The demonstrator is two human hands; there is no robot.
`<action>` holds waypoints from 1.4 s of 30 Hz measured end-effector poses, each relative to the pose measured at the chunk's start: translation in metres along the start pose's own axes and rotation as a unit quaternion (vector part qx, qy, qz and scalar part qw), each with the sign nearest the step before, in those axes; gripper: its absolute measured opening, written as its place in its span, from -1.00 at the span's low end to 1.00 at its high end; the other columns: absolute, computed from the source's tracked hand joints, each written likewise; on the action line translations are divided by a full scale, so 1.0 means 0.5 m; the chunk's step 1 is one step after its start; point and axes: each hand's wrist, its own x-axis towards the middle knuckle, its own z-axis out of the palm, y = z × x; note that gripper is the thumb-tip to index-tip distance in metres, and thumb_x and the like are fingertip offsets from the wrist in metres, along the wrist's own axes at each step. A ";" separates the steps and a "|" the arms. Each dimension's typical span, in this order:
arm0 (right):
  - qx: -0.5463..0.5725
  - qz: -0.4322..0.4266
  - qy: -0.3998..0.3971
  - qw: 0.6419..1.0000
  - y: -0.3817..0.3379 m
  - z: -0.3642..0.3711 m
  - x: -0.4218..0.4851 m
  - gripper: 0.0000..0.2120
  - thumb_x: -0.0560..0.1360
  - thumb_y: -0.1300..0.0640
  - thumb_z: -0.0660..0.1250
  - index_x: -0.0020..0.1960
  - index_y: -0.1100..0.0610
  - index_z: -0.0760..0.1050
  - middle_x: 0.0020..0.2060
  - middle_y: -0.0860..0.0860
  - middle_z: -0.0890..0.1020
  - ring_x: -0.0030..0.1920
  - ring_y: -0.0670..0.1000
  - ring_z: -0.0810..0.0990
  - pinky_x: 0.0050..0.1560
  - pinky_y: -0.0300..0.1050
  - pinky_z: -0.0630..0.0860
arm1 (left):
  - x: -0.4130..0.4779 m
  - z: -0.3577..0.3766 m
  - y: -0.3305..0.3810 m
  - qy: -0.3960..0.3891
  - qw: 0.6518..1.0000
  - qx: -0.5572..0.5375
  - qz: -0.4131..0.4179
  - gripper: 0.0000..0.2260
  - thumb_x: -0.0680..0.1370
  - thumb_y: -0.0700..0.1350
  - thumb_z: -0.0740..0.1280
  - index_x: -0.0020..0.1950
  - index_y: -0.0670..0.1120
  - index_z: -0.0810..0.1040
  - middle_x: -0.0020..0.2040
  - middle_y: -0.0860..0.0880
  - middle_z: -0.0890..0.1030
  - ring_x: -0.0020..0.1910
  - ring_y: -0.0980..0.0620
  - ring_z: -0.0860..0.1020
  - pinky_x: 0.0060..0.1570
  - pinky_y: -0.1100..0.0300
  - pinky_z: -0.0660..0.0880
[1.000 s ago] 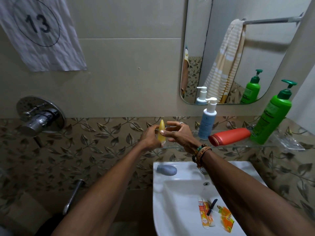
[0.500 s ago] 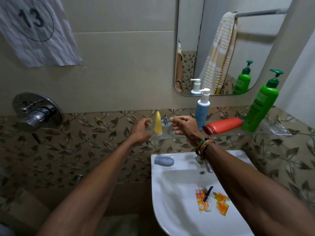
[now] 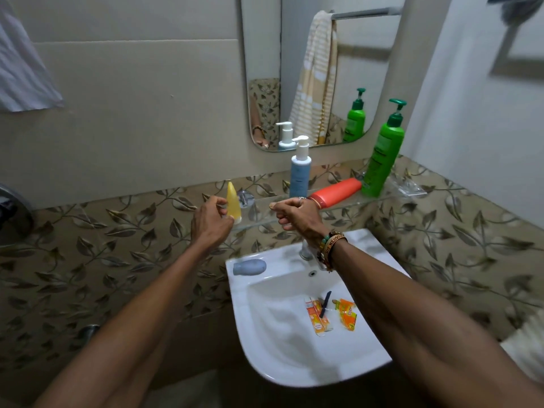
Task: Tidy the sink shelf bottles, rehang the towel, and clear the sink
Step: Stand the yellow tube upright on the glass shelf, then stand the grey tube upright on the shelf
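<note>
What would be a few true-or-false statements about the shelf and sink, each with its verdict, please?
The orange bottle lies on its side on the shelf. True.
The green pump bottle is tipped over. False: it stands upright.
The sink holds nothing. False: sachets lie in its basin.
The yellow bottle stands upright on the shelf. True.
The right hand grips the blue pump bottle. False: it holds nothing.

the right hand (image 3: 295,216) wears a ring (image 3: 301,198); its wrist carries bracelets (image 3: 331,245): green beads, dark beads, an orange lettered band.
</note>
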 end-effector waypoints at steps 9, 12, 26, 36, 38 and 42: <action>-0.007 -0.009 0.026 1.000 -0.008 -0.014 -0.029 -0.67 0.42 0.06 0.54 -0.01 0.30 0.63 -0.23 0.12 0.62 -0.27 0.04 0.54 -0.32 -0.15 0.49 | -0.015 0.001 0.000 -0.011 0.998 0.039 -0.041 -0.81 0.46 -0.16 0.39 0.06 -0.06 0.59 0.00 -0.07 0.65 0.02 -0.14 0.59 -0.04 0.06 0.53; -0.027 -0.019 0.040 0.999 -0.012 -0.014 -0.034 -0.71 0.42 0.04 0.54 -0.04 0.25 0.63 -0.21 0.11 0.64 -0.26 0.03 0.57 -0.26 -0.14 0.55 | -0.024 0.002 0.003 -0.046 0.998 0.038 -0.014 -0.96 0.45 -0.11 0.45 -0.13 -0.03 0.64 -0.14 -0.05 0.67 -0.12 -0.07 0.61 -0.17 0.12 0.54; -0.127 -0.051 0.194 0.971 -0.027 -0.097 -0.075 -0.77 0.40 -0.07 0.51 -0.14 0.10 0.64 -0.19 0.05 0.69 -0.09 0.11 0.67 0.04 0.16 0.64 | -0.034 0.058 0.106 -0.140 0.980 -0.042 0.133 -0.90 0.46 -0.04 0.50 -0.12 -0.03 0.63 -0.23 0.05 0.64 -0.25 0.13 0.58 -0.33 0.31 0.42; -0.161 -0.046 0.301 0.939 -0.016 -0.225 -0.138 -0.81 0.37 -0.06 0.50 -0.26 0.06 0.64 -0.33 -0.07 0.68 -0.24 -0.09 0.65 -0.14 -0.05 0.61 | -0.070 0.151 0.199 -0.190 0.964 -0.040 0.181 -0.87 0.45 -0.05 0.50 -0.06 -0.01 0.62 -0.12 -0.01 0.65 -0.13 0.03 0.59 -0.22 0.22 0.48; -0.167 -0.041 0.317 0.933 -0.010 -0.252 -0.151 -0.80 0.37 -0.07 0.50 -0.28 0.06 0.63 -0.30 -0.06 0.69 -0.18 -0.02 0.67 -0.09 -0.01 0.63 | -0.080 0.172 0.216 -0.204 0.960 -0.045 0.187 -0.88 0.45 -0.05 0.50 -0.06 -0.03 0.65 -0.08 -0.02 0.66 -0.10 0.02 0.60 -0.16 0.19 0.51; -0.165 -0.022 0.337 0.926 0.000 -0.297 -0.177 -0.77 0.35 -0.07 0.49 -0.29 0.10 0.64 -0.31 -0.05 0.70 -0.15 -0.01 0.68 -0.02 0.05 0.64 | -0.105 0.208 0.250 -0.229 0.950 -0.053 0.205 -0.82 0.47 -0.08 0.48 0.03 -0.11 0.66 -0.04 -0.02 0.66 -0.05 0.03 0.61 -0.09 0.17 0.54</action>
